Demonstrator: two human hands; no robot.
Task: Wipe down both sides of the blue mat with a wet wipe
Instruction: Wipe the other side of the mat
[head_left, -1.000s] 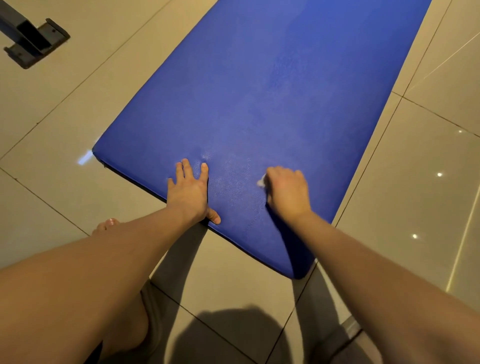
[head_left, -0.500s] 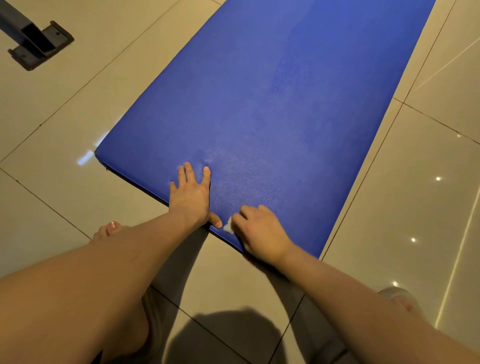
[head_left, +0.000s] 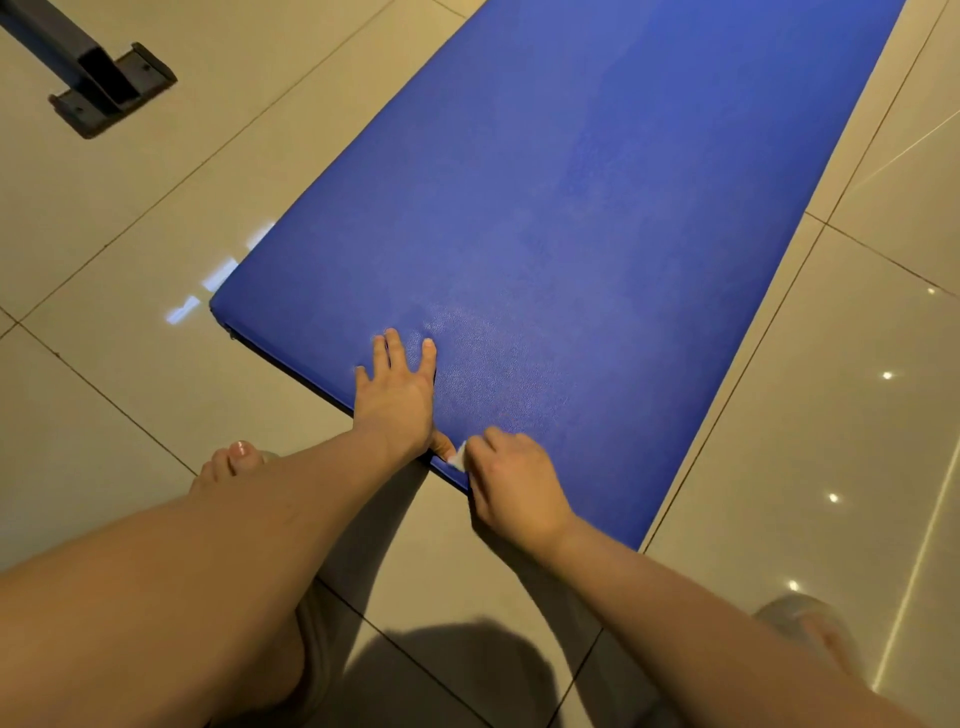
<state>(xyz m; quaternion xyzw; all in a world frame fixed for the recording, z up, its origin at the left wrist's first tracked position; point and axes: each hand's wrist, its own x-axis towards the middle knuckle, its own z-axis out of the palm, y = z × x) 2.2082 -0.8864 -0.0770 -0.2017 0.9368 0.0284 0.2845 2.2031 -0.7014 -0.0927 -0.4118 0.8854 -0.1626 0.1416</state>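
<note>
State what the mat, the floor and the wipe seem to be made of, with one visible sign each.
The mat looks like foam or rubber, matt, finely pebbled; its edge shows thickness. The floor looks like glazed tile: glossy, grout lines, mirrored lights. The wipe is probably thin white non-woven cloth; mostly hidden.

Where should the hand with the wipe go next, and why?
Probably slide the wet wipe rightward along the blue mat's near edge: the right hand pinches it there, beside the left hand, which presses the mat flat and blocks the other way.
</note>
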